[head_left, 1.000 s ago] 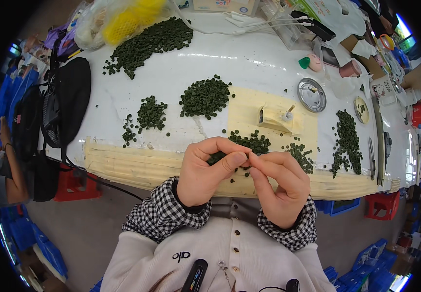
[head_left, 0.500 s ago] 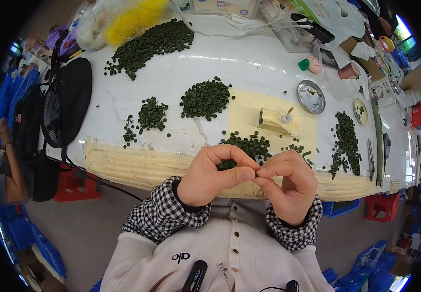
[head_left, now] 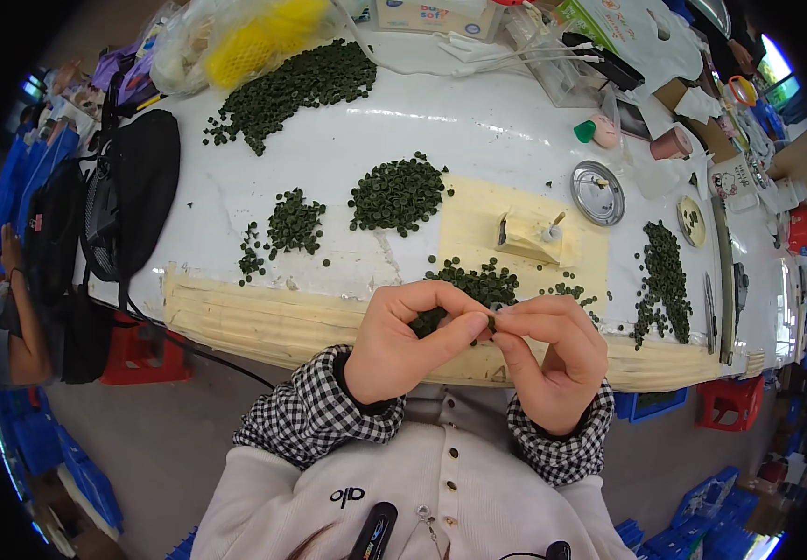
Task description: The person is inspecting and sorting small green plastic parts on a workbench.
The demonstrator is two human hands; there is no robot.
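Note:
My left hand [head_left: 403, 338] and my right hand [head_left: 557, 359] meet fingertip to fingertip over the near table edge. Pinched between them is a small dark green piece [head_left: 491, 323], mostly covered by the fingers. Its exact shape cannot be made out. Just behind the hands lies a pile of small round dark green pieces [head_left: 478, 280], partly hidden by my left hand. Beyond it, on a cream sheet [head_left: 464, 210], stands a cream-wrapped block [head_left: 526, 238] with a small upright peg on its top.
More piles of green pieces lie at the far left [head_left: 305, 84], the middle [head_left: 394, 194] and the right [head_left: 663, 285]. A round metal lid [head_left: 597, 192] rests behind the block. Tweezers [head_left: 709, 313] lie at the right. A black bag [head_left: 147, 191] hangs at the left edge, near another person's arm [head_left: 28, 327].
My right thumb has dropped slightly away from its index finger, and the green piece now shows between the fingertips. The hands stay in nearly the same place.

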